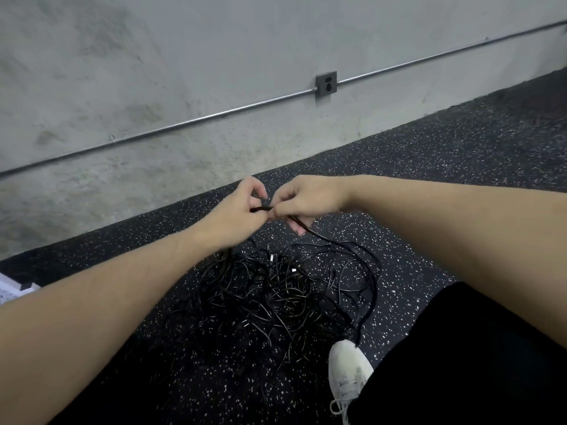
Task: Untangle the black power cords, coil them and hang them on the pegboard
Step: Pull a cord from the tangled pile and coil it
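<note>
Both hands, the left hand (237, 210) and right hand (302, 202), pinch one black cord (260, 208) between them; the tangled pile (276, 296) lies at six o'clock below.

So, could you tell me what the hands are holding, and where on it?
Both the left hand and the right hand pinch one black cord along a short stretch raised above the tangled pile.

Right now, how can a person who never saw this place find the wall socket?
Follow the thin metal pipe that runs along the grey concrete wall. The wall socket is the small dark square box that interrupts it, the only dark thing on the wall.
</note>
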